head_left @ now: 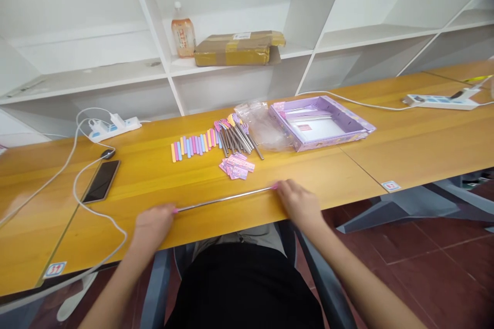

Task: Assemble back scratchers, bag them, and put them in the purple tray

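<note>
Over the near part of the table, a thin silver telescopic back scratcher [227,199] is stretched out between my hands. My left hand [153,225] is closed on its pink left end, and my right hand [296,200] grips the pink right end. My fingers mostly hide both ends. Beyond it lie several small pink printed cards [236,165] in a loose pile. A heap of back scratchers [237,136] has metal rods and coloured hand-shaped heads. Left of the heap runs a row of short pastel handles [195,145].
A clear plastic bag [266,128] lies against a purple display box [332,140]. At left are a phone [102,181], white cables and a power strip [116,128]; another power strip [442,101] lies far right. The shelf holds a bottle [182,36] and a taped carton [233,50].
</note>
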Action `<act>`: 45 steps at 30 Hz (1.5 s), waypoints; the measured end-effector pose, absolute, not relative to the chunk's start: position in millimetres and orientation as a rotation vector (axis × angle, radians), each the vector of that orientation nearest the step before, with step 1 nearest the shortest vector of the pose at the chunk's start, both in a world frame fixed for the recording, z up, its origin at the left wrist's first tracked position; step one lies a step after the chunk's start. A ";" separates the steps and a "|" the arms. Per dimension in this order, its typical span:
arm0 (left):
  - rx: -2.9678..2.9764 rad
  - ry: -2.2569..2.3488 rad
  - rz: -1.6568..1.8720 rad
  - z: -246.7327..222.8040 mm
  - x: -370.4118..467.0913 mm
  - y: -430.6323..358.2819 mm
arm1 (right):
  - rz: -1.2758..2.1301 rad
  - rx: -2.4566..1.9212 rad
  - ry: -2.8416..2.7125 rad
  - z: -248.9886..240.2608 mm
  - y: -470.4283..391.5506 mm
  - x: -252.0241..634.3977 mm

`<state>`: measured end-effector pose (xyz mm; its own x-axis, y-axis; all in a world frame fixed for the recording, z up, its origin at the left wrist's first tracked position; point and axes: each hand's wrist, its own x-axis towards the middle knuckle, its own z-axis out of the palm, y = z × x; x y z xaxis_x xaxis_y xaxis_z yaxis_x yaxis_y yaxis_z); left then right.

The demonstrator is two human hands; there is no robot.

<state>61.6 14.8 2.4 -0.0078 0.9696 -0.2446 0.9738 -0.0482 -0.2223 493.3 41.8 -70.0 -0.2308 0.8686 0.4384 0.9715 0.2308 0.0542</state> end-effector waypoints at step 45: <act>2.240 1.959 -0.446 1.5 154.2 7.5 | -0.688 -1.218 -2.279 -54.4 23.2 362.2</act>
